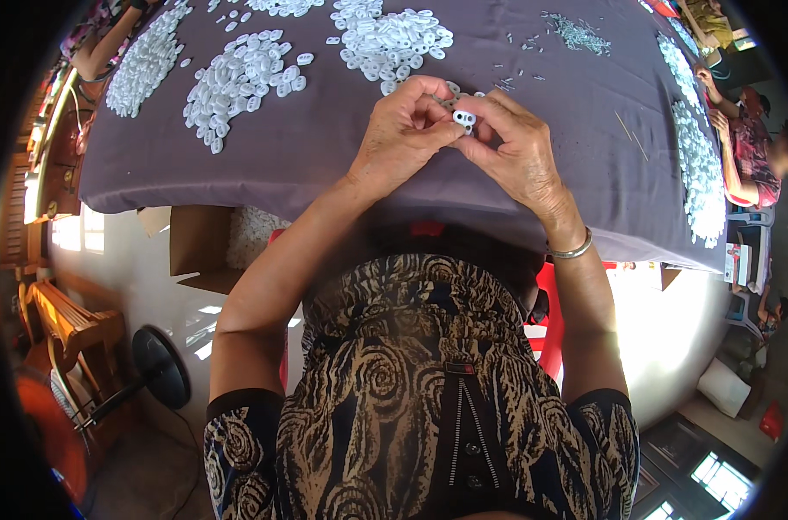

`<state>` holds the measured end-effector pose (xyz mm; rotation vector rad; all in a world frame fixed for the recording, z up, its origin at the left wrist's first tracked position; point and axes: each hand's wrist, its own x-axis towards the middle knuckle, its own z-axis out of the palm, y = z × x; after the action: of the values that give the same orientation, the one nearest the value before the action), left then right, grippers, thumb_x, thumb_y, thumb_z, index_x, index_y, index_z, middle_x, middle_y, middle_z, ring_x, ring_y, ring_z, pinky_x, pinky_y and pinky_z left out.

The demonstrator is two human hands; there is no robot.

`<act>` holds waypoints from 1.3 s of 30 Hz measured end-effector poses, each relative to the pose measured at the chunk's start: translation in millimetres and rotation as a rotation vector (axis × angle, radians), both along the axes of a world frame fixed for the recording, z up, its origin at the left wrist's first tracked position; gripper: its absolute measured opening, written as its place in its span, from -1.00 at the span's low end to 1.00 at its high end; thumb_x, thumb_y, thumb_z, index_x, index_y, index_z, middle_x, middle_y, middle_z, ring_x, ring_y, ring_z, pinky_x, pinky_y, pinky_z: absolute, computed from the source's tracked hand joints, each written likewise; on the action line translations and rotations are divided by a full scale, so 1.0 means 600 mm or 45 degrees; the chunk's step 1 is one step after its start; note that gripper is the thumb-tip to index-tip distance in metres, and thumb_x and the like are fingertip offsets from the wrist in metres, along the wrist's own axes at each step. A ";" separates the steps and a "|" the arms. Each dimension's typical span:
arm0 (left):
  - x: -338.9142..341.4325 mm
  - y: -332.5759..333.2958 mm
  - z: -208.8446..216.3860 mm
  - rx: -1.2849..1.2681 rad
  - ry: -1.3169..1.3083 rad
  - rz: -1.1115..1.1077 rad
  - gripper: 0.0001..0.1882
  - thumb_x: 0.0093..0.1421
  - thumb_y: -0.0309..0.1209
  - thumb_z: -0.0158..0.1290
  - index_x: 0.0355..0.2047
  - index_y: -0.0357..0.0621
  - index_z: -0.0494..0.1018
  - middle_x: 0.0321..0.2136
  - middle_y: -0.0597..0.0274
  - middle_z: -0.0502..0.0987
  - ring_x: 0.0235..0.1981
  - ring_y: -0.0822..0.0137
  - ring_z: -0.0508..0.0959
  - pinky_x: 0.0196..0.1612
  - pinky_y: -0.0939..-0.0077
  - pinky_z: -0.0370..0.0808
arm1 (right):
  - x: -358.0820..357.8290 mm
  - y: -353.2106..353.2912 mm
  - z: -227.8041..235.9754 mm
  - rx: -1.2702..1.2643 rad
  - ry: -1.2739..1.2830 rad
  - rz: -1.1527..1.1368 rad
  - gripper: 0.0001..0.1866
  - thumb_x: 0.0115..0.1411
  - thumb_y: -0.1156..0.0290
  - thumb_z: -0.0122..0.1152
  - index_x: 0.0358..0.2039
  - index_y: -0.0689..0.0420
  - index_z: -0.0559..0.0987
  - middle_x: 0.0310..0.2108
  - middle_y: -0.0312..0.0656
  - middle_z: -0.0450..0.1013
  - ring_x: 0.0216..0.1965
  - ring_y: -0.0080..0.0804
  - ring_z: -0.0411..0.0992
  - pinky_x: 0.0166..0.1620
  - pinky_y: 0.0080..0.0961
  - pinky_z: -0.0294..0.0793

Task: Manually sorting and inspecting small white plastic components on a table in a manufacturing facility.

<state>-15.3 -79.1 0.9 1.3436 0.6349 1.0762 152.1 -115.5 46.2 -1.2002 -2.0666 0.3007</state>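
Note:
Both my hands meet over the near part of the cloth-covered table. Between their fingertips is a small white plastic piece (pixel 465 118) with two dark holes. My left hand (pixel 404 128) pinches it from the left with thumb and fingers. My right hand (pixel 514 143), with a bangle on its wrist, pinches it from the right. Just beyond the fingers lies a heap of similar white oval two-holed pieces (pixel 394 43). Another heap of white pieces (pixel 238 82) is to the left. Small metal pins (pixel 580 35) lie scattered at the far right of my hands.
A dark purple cloth (pixel 307 165) covers the table. More white pieces line its left (pixel 147 65) and right (pixel 702 173) edges. Two thin sticks (pixel 632 134) lie at right. An open cardboard box (pixel 203 247) with white pieces stands below. People sit at both sides.

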 end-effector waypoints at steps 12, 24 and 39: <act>-0.004 -0.004 0.019 -0.006 -0.022 -0.034 -0.66 0.12 -0.57 0.13 -0.08 -0.22 0.36 -0.51 0.39 0.50 -0.45 0.65 0.42 -0.37 0.74 0.40 | -0.004 -0.003 -0.010 0.032 0.116 -0.032 -0.66 -0.07 0.61 0.38 -0.22 0.15 0.57 -0.38 -0.30 0.41 -0.58 -0.63 0.29 -0.47 -0.63 0.37; 0.000 -0.007 0.005 0.150 0.044 -0.011 -0.62 0.12 -0.59 0.11 -0.04 -0.10 0.38 -0.53 0.51 0.44 -0.50 0.70 0.32 -0.42 0.77 0.27 | 0.006 0.004 -0.016 0.170 -0.376 0.050 -0.68 0.05 0.35 0.32 -0.28 0.18 0.40 -0.40 -0.13 0.40 -0.49 -0.13 0.42 -0.43 -0.33 0.44; 0.003 -0.009 0.005 -0.128 -0.016 -0.241 -0.64 0.10 -0.58 -0.02 -0.06 -0.09 0.47 -0.54 0.47 0.36 -0.45 0.58 0.31 -0.35 0.63 0.29 | 0.012 -0.008 -0.043 0.052 -0.323 0.131 -0.72 0.15 0.31 0.23 -0.52 0.20 0.38 -0.59 -0.06 0.40 -0.53 -0.05 0.43 -0.48 -0.25 0.41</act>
<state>-13.8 -84.7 3.8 1.2814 0.5337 0.8881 159.4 -120.2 20.7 -1.1591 -2.3457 0.1597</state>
